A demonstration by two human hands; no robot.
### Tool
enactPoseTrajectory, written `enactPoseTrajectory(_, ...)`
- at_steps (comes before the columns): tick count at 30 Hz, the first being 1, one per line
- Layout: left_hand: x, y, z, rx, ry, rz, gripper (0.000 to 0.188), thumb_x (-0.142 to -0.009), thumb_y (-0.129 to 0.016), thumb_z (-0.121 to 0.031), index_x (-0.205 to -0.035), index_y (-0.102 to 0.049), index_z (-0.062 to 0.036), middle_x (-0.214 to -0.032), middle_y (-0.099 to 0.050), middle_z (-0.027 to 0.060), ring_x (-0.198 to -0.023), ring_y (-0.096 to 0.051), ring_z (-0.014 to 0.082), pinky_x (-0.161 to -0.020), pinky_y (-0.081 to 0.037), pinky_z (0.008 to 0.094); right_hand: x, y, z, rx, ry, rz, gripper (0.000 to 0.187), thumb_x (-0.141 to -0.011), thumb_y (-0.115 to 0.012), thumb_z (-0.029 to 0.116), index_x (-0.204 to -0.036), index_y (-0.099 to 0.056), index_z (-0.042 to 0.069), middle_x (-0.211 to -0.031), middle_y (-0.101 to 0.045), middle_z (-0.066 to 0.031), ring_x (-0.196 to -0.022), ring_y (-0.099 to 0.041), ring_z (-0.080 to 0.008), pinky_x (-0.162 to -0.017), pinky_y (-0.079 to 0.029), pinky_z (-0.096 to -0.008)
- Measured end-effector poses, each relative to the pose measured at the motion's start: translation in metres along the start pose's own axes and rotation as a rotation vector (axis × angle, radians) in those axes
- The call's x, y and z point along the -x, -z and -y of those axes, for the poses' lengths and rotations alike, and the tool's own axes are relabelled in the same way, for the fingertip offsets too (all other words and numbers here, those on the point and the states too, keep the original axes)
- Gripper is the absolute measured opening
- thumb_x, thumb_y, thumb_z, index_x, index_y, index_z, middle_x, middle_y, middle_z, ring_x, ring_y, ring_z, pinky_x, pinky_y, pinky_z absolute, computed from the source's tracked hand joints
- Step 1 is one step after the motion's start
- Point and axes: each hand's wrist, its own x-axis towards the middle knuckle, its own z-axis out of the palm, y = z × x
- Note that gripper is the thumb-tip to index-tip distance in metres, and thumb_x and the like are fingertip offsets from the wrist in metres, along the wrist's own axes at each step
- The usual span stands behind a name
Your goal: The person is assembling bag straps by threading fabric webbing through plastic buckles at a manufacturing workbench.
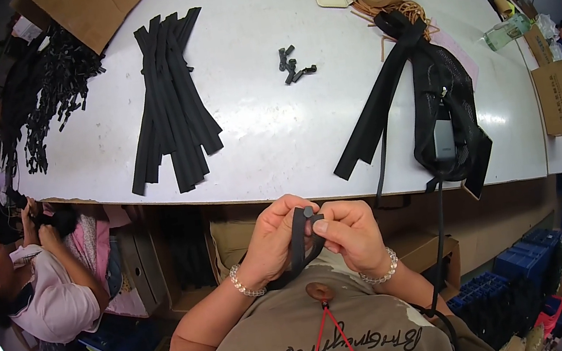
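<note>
Ctr of frame, L hand (pixel 275 240) & R hand (pixel 353 231) pinch black strap (pixel 298 244), prob light, soft, bendy, best gripped nr its end

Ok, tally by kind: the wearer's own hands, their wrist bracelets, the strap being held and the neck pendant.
Hands, left hand and right hand: 2
Beaded bracelets: 2
Black strap: 1
Round brown pendant: 1
Total: 6

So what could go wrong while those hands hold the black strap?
The black strap might slip, since the left hand and right hand pinch it. The black cord hangs close to the right forearm and could snag. The little black clips lie loose on the table; a bump might scatter them.
</note>
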Motion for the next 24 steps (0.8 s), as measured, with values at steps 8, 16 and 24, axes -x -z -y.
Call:
enactPoseTrajectory(8, 0.000, 0.003, 0.002, -0.133, -0.074, 0.007, 0.021, -0.094, -0.048, -0.023, -0.101, -0.054, -0.0044, -0.072, -0.054, -0.0015, -0.060, -0.048, 0.0032, -0.054, -0.040, 0.0168, 0.001, -0.002, -0.002, -0.106, -0.017, -0.002, 0.017, -0.085, -0.053, 0.008, -0.069, -0.054, 0.001, -0.060, -0.050, 0.0007, -0.048, -0.036, -0.0027, -0.044, -0.027, -0.0171)
enactPoseTrajectory(16, 0.000, 0.003, 0.006, -0.132, -0.104, -0.036, 0.019, -0.093, -0.049, -0.023, -0.096, -0.054, -0.0051, -0.078, -0.057, -0.0016, -0.060, -0.048, 0.0002, -0.051, -0.039, 0.0147, 0.002, -0.011, 0.004, -0.079, -0.035, -0.064, 0.019, -0.089, -0.050, 0.012, -0.073, -0.054, 0.003, -0.058, -0.045, 0.0034, -0.050, -0.036, -0.0017, -0.044, -0.026, -0.0173)
enactPoseTrajectory(24, 0.001, 0.002, 0.005, -0.010, -0.050, 0.008, 0.021, -0.095, -0.045, -0.022, -0.104, -0.050, -0.0038, -0.068, -0.051, -0.0006, -0.056, -0.046, 0.0048, -0.051, -0.039, 0.0173, -0.001, -0.003, 0.002, -0.153, -0.102, 0.010, 0.021, -0.092, -0.047, 0.016, -0.078, -0.056, 0.002, -0.060, -0.045, 0.0041, -0.051, -0.033, -0.0017, -0.044, -0.025, -0.0168)
